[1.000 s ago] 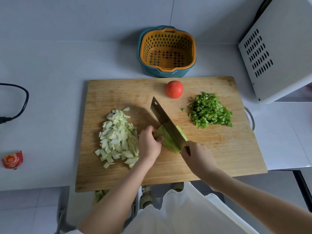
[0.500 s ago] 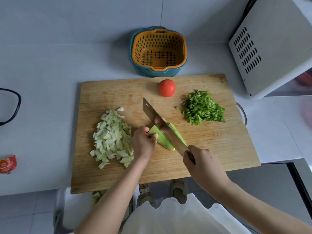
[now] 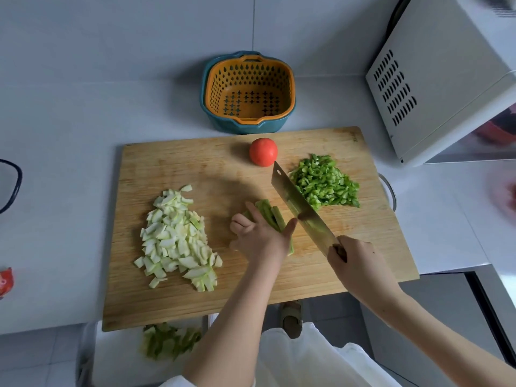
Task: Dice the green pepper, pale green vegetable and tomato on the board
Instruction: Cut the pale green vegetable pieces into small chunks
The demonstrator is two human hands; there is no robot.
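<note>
On the wooden board (image 3: 363,247), my left hand (image 3: 261,236) holds down strips of the pale green vegetable (image 3: 269,213), with the thumb against their right side. My right hand (image 3: 354,258) grips the handle of a cleaver (image 3: 301,208), whose blade slants up and left, just right of the strips. A heap of diced pale green vegetable (image 3: 178,241) lies on the board's left. Diced green pepper (image 3: 325,184) is piled on the right. A whole red tomato (image 3: 263,151) sits near the board's far edge.
An orange colander in a teal bowl (image 3: 248,93) stands behind the board. A white microwave (image 3: 441,79) is at the right. A black cable (image 3: 11,185) and a red packet (image 3: 5,280) lie at the left. Green peelings (image 3: 167,340) sit below the counter edge.
The cleaver has come off the vegetable piece and now stands to its right. My left hand has regrouped the cut strips and spread over them. The camera view has shifted.
</note>
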